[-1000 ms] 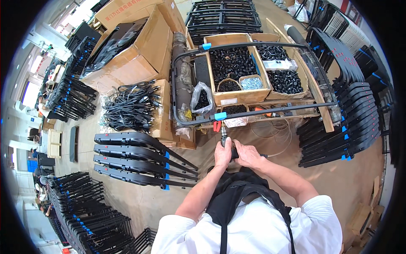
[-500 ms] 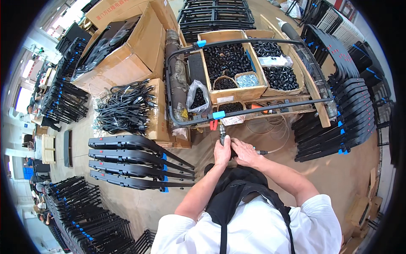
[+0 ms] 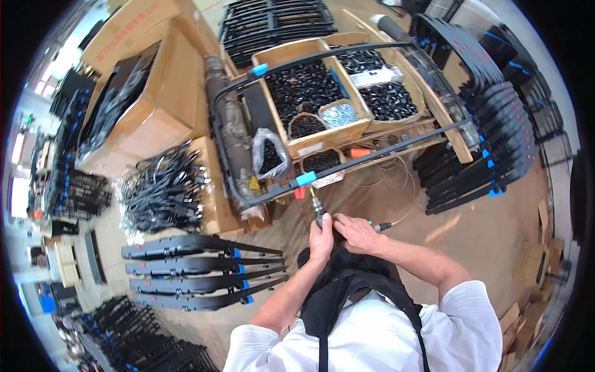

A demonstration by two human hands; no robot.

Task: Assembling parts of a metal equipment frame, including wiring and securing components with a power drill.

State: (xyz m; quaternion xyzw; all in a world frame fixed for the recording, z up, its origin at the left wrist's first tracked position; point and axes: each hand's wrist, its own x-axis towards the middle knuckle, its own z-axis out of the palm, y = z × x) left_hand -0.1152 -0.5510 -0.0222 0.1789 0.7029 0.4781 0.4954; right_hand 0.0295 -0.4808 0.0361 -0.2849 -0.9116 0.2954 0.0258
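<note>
My left hand (image 3: 321,238) and my right hand (image 3: 352,230) are both closed around a small pneumatic screwdriver (image 3: 318,214) held upright, its air hose fitting (image 3: 383,227) sticking out to the right. The tool's tip points up at the near bar of a black metal tube frame (image 3: 378,153), just below a blue clip (image 3: 305,179) on that bar. The frame lies across a wooden tray (image 3: 330,140) with compartments of black parts and silver screws (image 3: 338,115).
Stacked black panels (image 3: 198,271) lie on the floor to my left, more black panels (image 3: 496,124) to the right. A bundle of black cables (image 3: 161,189) rests on a cardboard box (image 3: 214,198). Large open cartons (image 3: 149,105) stand at the back left. A thin air hose (image 3: 396,183) loops over the floor.
The view has shifted slightly; both hands stay on the screwdriver under the frame's near bar, with the tool held a little lower in the picture.
</note>
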